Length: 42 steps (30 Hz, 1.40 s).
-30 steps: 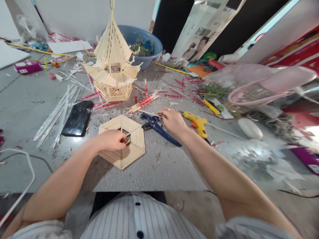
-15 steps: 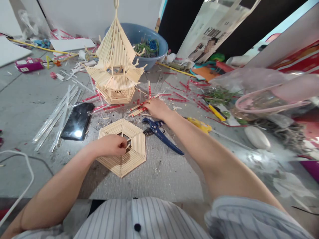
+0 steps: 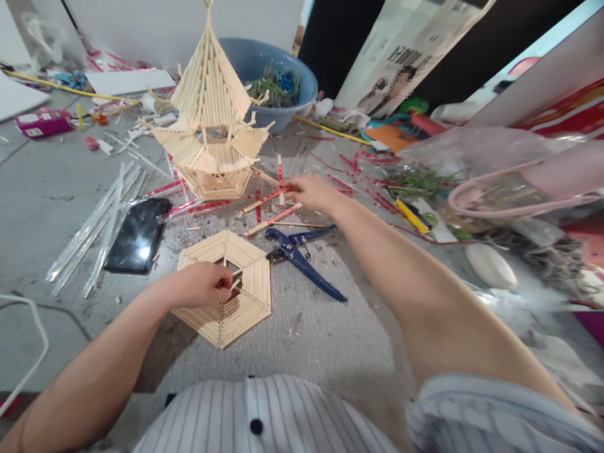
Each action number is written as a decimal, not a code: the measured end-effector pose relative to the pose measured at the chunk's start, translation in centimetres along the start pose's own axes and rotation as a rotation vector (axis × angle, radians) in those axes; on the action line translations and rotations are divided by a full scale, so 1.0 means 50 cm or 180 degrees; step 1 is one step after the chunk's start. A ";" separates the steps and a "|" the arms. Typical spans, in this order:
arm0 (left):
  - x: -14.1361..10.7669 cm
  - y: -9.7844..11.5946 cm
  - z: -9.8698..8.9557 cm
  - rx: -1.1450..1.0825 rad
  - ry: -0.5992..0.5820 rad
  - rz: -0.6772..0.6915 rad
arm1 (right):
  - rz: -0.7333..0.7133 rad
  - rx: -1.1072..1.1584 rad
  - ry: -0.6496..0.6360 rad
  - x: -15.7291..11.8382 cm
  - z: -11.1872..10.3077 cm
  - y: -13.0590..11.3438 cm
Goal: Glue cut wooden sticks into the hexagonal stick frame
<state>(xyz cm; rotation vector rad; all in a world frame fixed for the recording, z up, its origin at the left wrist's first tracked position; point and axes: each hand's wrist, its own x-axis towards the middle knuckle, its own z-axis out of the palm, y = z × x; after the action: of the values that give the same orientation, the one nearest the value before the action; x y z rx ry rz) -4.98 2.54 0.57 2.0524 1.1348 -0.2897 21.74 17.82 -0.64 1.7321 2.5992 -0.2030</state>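
Observation:
My left hand (image 3: 207,283) is closed over the middle of a flat hexagonal panel (image 3: 252,299) built from rows of pale wooden sticks. Short thin wooden sticks (image 3: 236,283) poke out from its fingertips above the panel's dark central hole. Farther off, my right hand (image 3: 311,192) has its fingers pinched together at a red-marked wooden stick (image 3: 262,202) among several loose ones. Another red-marked stick (image 3: 274,220) lies just in front of that hand. Blue-handled cutters (image 3: 302,261) rest open on the table, right of the panel.
Behind the panel stands a wooden-stick pagoda model (image 3: 210,138). A blue basin (image 3: 283,94) holds green bits. On the left lie a black phone (image 3: 138,236) and clear plastic strips (image 3: 97,226). A yellow cutter knife (image 3: 411,215) and a white mouse-shaped object (image 3: 491,266) are on the right.
My right hand has shifted slightly right and up, and the red-marked sticks are more spread out. My left hand stays over the panel's centre. The whole view has tilted a little.

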 end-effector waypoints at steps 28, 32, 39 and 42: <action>0.005 -0.001 -0.005 -0.0201 -0.0163 -0.0144 | -0.0630 -0.0316 -0.0917 -0.033 0.009 -0.062; 0.004 -0.006 -0.005 -0.0252 -0.0126 -0.0108 | -0.0557 0.0058 -0.0703 -0.027 -0.004 -0.058; 0.001 -0.008 -0.007 -0.0393 -0.0145 -0.0116 | 0.0069 0.3678 0.0442 -0.028 -0.023 -0.052; 0.001 -0.006 -0.009 -0.0393 -0.0132 -0.0117 | 0.0418 0.4416 0.0552 -0.039 -0.024 -0.062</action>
<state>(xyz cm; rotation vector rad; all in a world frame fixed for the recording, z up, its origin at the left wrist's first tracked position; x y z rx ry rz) -5.24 2.98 0.72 1.9111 1.1380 -0.2722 19.73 15.00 1.00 2.1066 2.4488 -2.3402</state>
